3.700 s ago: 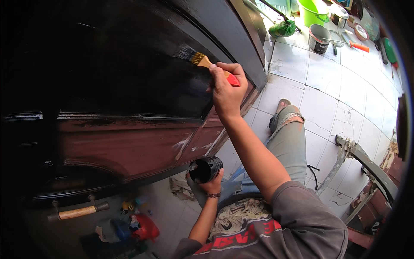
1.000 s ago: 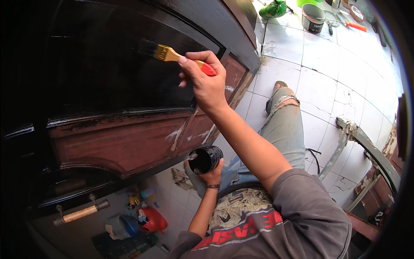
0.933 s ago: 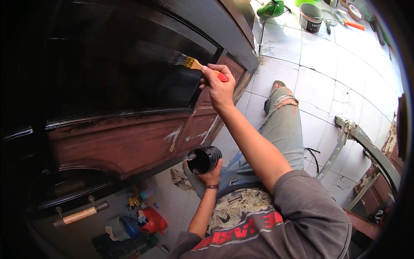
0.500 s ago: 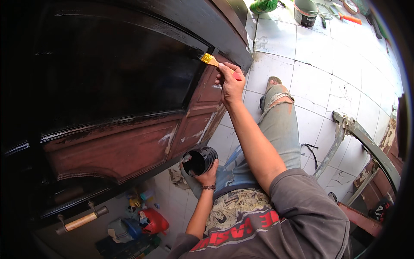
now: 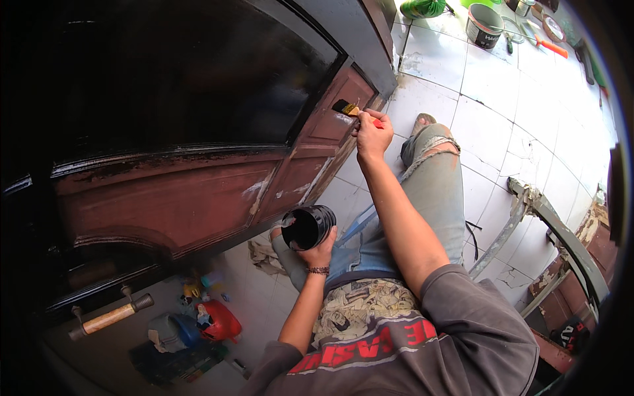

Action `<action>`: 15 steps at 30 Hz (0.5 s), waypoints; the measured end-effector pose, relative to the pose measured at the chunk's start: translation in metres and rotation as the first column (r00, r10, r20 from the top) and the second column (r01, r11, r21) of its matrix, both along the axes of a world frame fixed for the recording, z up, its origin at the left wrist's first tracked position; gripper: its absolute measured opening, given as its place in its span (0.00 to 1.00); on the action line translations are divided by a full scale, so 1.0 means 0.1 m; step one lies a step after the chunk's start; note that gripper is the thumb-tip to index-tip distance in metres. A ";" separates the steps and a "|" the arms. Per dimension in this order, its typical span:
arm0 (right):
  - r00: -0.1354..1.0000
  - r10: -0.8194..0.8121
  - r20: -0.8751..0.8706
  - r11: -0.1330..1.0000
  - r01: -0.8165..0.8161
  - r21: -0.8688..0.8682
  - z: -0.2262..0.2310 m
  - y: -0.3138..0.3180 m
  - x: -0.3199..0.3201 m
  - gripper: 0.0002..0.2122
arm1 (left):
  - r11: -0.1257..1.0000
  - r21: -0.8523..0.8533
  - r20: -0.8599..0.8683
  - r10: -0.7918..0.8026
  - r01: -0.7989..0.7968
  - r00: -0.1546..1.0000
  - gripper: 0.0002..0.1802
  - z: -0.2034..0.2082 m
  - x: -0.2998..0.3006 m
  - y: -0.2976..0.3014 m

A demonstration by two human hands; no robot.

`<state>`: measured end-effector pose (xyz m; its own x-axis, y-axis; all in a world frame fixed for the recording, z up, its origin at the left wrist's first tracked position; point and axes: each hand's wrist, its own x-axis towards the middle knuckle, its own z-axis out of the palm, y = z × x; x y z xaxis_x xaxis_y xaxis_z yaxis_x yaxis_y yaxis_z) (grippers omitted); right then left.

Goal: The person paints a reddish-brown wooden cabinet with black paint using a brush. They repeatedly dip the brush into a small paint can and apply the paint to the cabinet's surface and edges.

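Note:
My right hand [image 5: 374, 136] grips a paintbrush [image 5: 349, 109] by its wooden, red-ended handle. Its dark bristles are at the narrow reddish-brown panel near the edge of a wooden door [image 5: 175, 198]; whether they touch is hard to tell. Glossy black paint [image 5: 218, 86] covers the door's large upper panel, while the lower panels show reddish brown with pale scuffs. Held in front of my lap, a black round tub [image 5: 325, 223] tilts so that its dark inside shows. My left hand [image 5: 319, 252] wraps around its lower side.
A cylindrical door handle [image 5: 111, 319] juts out at lower left, near a red container [image 5: 221, 321] and a blue one [image 5: 181, 330]. A grey metal frame [image 5: 561, 228] stands at right. A paint bucket [image 5: 484, 28] and an orange-handled tool [image 5: 552, 48] lie on the white tiles [image 5: 432, 56].
My right hand has moved the brush right and down, off the black panel's corner to the narrow brown panel. The tub stays in my left hand, and the view has shifted slightly.

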<state>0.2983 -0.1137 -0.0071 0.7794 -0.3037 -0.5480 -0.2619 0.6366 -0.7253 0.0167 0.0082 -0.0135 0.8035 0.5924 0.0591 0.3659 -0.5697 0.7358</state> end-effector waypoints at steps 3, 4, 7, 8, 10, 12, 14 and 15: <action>0.979 0.123 0.163 0.981 -0.095 -0.169 0.50 0.32 -0.01 0.08 | 0.999 -0.049 0.109 0.004 0.001 0.994 0.56 0.06 0.06 -0.06; 0.953 0.200 0.229 0.978 -0.180 -0.107 0.87 0.36 -0.04 0.08 | 0.998 -0.063 0.139 0.002 0.006 0.990 0.57 0.10 0.09 -0.09; 0.852 0.154 0.500 0.941 -0.281 0.189 1.76 0.15 -0.16 0.10 | 0.998 -0.054 0.182 -0.008 0.018 0.983 0.55 0.11 0.06 -0.09; 0.852 0.103 0.514 0.913 -0.286 0.290 1.84 0.11 -0.18 0.10 | 0.999 -0.040 0.189 -0.016 0.024 0.982 0.55 0.11 0.04 -0.08; 0.813 0.031 0.582 0.823 -0.351 0.446 1.74 0.10 -0.17 0.12 | 0.996 -0.087 0.253 0.015 0.007 0.967 0.55 0.11 0.01 -0.09; 0.851 0.139 0.506 0.854 -0.362 0.375 1.33 0.22 -0.22 0.12 | 0.995 -0.098 0.290 0.031 -0.003 0.957 0.55 0.09 0.01 -0.07; 0.902 0.200 0.383 0.916 -0.311 0.254 0.73 0.34 -0.32 0.11 | 0.995 -0.100 0.298 0.043 -0.014 0.954 0.55 0.06 0.00 -0.06; 0.929 0.190 0.318 0.948 -0.258 0.188 0.52 0.38 -0.39 0.11 | 0.993 -0.114 0.305 0.052 -0.018 0.951 0.56 0.04 -0.02 -0.05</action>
<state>0.2589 -0.0755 0.0448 0.9481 0.0012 -0.3181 -0.2149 0.7397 -0.6378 0.0149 0.0028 -0.0098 0.7352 0.6364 0.2331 0.1311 -0.4710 0.8723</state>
